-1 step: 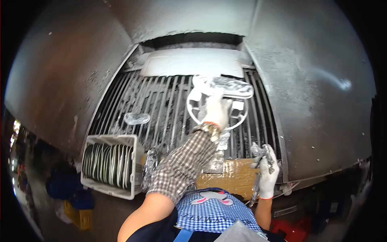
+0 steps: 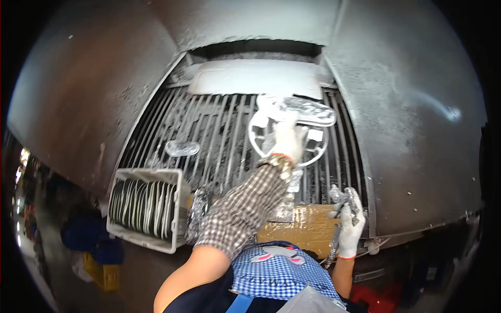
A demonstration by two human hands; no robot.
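My left hand (image 2: pixel 290 141), in a white glove, reaches over a white ring-shaped stand (image 2: pixel 252 140) on the slatted bench. Its blurred fingertips meet the near edge of a long, round-ended piece (image 2: pixel 313 112) lying across the ring; whether they grip it I cannot tell. The piece has a pale rim and a mottled silvery middle. Near the right front edge, my gloved right hand (image 2: pixel 350 229) is closed around a foil-wrapped spray gun (image 2: pixel 344 197). A wrapped hose (image 2: pixel 332 249) hangs below the gun.
A white crate (image 2: pixel 180 208) at the front left holds several upright flat pieces. A foil-covered oval (image 2: pixel 182 148) lies on the metal slats (image 2: pixel 219 135). Brown cardboard (image 2: pixel 300 227) covers the front edge. A pale board (image 2: pixel 255 75) lies at the back; metal walls (image 2: pixel 407 120) enclose the sides.
The whole view has shifted slightly, so the bench appears a little farther right and higher. My left hand stays at the long piece, and the spray gun is still in my right hand.
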